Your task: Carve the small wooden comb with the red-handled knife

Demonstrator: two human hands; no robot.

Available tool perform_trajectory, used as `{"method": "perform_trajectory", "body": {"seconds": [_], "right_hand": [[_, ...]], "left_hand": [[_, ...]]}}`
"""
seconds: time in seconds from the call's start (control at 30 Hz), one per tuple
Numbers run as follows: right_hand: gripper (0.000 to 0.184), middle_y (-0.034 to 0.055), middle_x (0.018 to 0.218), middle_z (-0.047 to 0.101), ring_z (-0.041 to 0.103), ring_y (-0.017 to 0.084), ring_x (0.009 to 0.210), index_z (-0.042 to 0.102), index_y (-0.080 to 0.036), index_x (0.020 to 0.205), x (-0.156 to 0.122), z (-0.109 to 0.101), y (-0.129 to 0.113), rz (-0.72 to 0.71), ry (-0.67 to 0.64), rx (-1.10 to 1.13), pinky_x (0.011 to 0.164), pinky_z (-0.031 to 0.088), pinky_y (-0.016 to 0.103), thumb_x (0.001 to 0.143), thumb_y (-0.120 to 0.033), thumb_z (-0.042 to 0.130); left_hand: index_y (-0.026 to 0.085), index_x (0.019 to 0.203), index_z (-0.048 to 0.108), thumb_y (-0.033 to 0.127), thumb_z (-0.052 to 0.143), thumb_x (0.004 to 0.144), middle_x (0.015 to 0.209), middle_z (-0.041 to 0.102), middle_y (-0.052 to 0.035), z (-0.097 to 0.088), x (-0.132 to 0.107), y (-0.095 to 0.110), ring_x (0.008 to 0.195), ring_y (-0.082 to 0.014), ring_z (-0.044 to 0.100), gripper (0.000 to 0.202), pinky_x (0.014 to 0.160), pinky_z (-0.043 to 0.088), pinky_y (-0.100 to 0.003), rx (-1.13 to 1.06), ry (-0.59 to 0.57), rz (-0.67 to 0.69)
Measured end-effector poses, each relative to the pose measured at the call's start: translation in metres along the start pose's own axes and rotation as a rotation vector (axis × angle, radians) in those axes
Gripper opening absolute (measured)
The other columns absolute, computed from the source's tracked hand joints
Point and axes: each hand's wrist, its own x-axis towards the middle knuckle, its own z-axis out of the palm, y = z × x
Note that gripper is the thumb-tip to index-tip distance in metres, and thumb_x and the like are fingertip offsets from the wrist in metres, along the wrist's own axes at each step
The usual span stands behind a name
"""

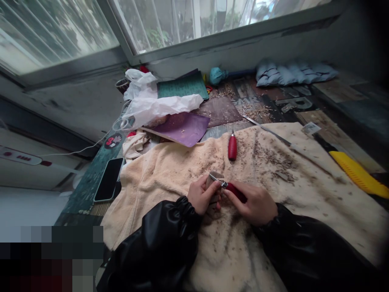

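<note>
The left hand [200, 196] is clamped around a small wooden block [212, 182], held just above the cream towel [170, 170]. The right hand [253, 202] is closed on a red-handled carving tool [235, 190]. Its long axis runs leftward from that grip, the blade seemingly touching the block's top edge.

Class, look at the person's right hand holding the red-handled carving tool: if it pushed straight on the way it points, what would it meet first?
Probably the small wood block held by the left hand; the right hand points its tool there.
</note>
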Motion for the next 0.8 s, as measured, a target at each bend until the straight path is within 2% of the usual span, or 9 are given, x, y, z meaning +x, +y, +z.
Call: {"method": "perform_trajectory", "body": {"seconds": [0.13,0.3,0.4,0.57,0.8], "right_hand": [[0.029,0.0068,0.082,0.069,0.064,0.016,0.066,0.063,-0.016,0.093,0.0011,-0.0009,0.0014,0.000,-0.007,0.014,0.058,0.048,0.023,0.084,-0.038,0.045],[0.028,0.0057,0.083,0.069,0.064,0.015,0.065,0.064,-0.019,0.087,0.0062,-0.0057,0.0021,-0.029,-0.111,0.105,0.058,0.048,0.023,0.085,-0.037,0.043],[0.028,0.0059,0.082,0.069,0.064,0.016,0.065,0.064,-0.019,0.089,0.0045,-0.0033,0.0024,-0.016,-0.081,0.057,0.058,0.048,0.024,0.085,-0.038,0.043],[0.030,0.0063,0.078,0.069,0.064,0.017,0.065,0.063,-0.018,0.094,0.0004,0.0004,0.0021,0.023,-0.030,-0.026,0.059,0.047,0.024,0.084,-0.040,0.044],[0.028,0.0056,0.083,0.069,0.064,0.015,0.066,0.063,-0.018,0.088,0.0055,-0.0053,0.0012,-0.009,-0.106,0.090,0.060,0.048,0.023,0.085,-0.038,0.043]], "left_hand": [[0.018,0.082,0.049,0.048,0.047,0.080,0.054,0.057,0.0024,0.0001,-0.0009,-0.0001,0.038,-0.0122,0.056,0.030,0.036,0.043,-0.021,0.038,0.022,0.033],[0.019,0.083,0.045,0.047,0.049,0.079,0.057,0.057,0.0029,-0.0015,0.0015,-0.0048,0.040,-0.0126,0.057,0.028,0.038,0.044,-0.022,-0.034,-0.049,0.040],[0.019,0.082,0.044,0.047,0.049,0.079,0.055,0.056,0.0035,-0.0011,0.0023,-0.0039,0.038,-0.0127,0.056,0.028,0.036,0.043,-0.022,-0.059,-0.059,0.016],[0.019,0.084,0.047,0.047,0.048,0.080,0.052,0.055,0.0039,0.0011,0.0008,0.0008,0.036,-0.0124,0.055,0.028,0.034,0.042,-0.021,0.021,0.022,0.030],[0.020,0.083,0.046,0.045,0.049,0.080,0.058,0.058,0.0024,0.0008,0.0009,-0.0024,0.039,-0.0127,0.057,0.026,0.037,0.044,-0.022,0.001,-0.012,0.043]]}}
